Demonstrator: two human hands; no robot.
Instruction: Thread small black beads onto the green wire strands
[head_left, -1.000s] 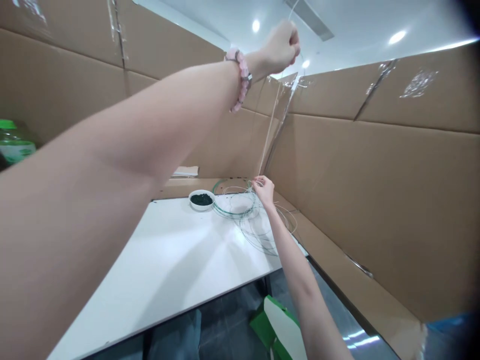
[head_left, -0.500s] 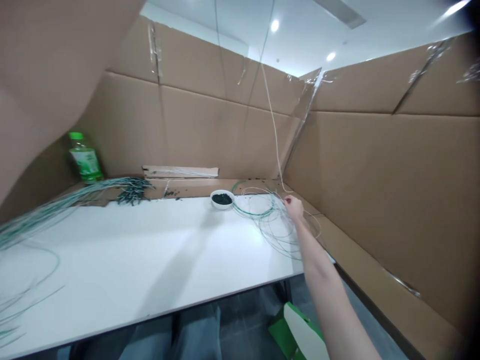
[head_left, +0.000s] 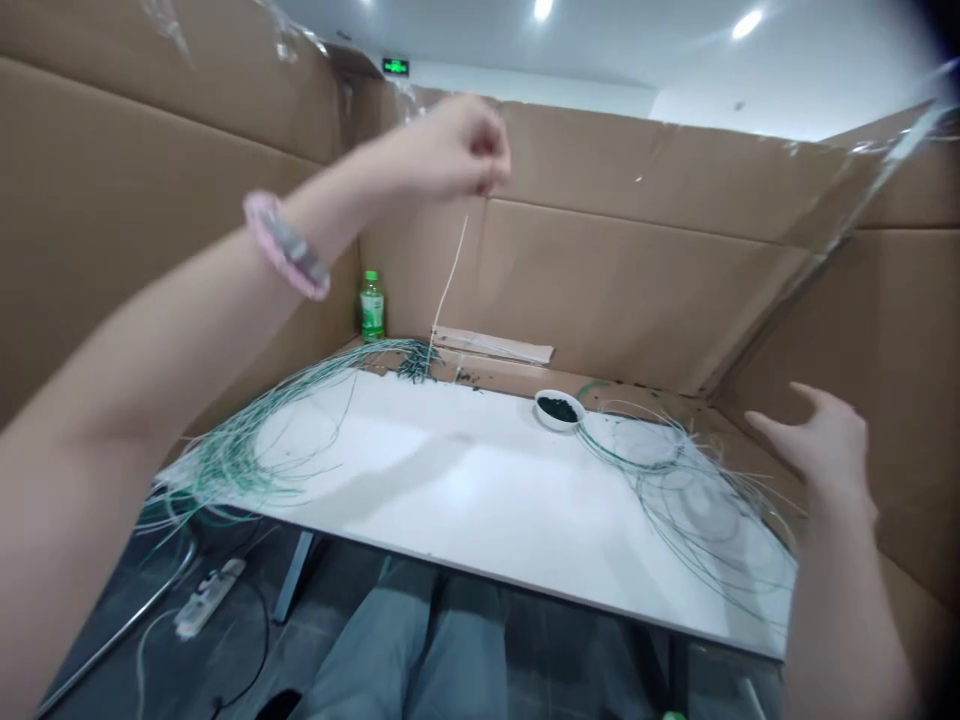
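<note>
My left hand [head_left: 450, 150] is raised high, its fingers pinched on a thin pale wire [head_left: 448, 285] that hangs down toward the far left of the white table [head_left: 480, 490]. A pink bead bracelet [head_left: 289, 248] sits on that wrist. My right hand [head_left: 821, 440] hovers open, fingers spread, above the table's right end and holds nothing. Below it lies a coil of thin green and pale wires [head_left: 675, 480]. A long bundle of green wires [head_left: 292, 410] fans across the table's left side, over its edge.
A small white bowl of dark bits [head_left: 559, 408] stands at the back. A green-capped bottle [head_left: 370, 305] stands in the far left corner. Cardboard walls [head_left: 645, 260] enclose the table. A power strip [head_left: 206, 597] lies on the floor; my legs [head_left: 420, 640] are under the table.
The view has swung left. My left hand came down into view, still pinching the wire. My right hand lifted off the wire coil and opened.
</note>
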